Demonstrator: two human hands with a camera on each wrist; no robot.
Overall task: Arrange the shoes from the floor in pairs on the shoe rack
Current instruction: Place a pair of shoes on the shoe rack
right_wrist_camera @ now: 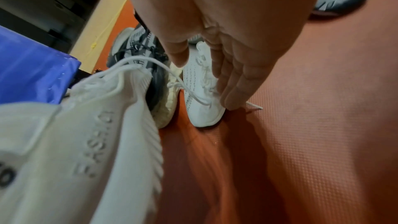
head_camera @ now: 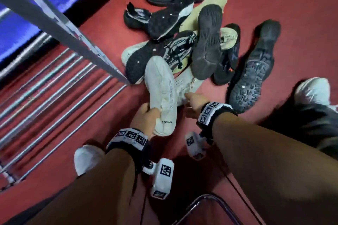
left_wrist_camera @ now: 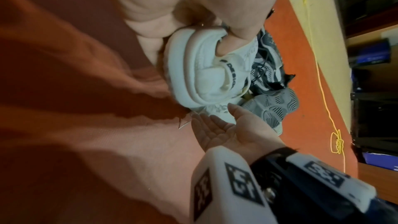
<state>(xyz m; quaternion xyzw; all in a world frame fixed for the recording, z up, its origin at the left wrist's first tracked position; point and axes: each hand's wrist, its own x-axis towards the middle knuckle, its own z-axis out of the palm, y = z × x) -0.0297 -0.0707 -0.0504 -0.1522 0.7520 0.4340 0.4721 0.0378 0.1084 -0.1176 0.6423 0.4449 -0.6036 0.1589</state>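
Observation:
My left hand grips a white sneaker by its heel and holds it off the red floor, sole turned up. In the left wrist view its fingers curl into the collar of that sneaker. A second white sneaker lies on the floor at the near edge of the shoe pile. My right hand hovers over it, open. In the right wrist view its straight fingers lie along the laces of the second sneaker. The metal shoe rack stands at the left.
Several dark shoes are heaped beyond the white pair, among them a black sole-up shoe and a treaded shoe. My own white-shod feet flank my arms. A metal chair frame is near me. Blue sheeting lies behind the rack.

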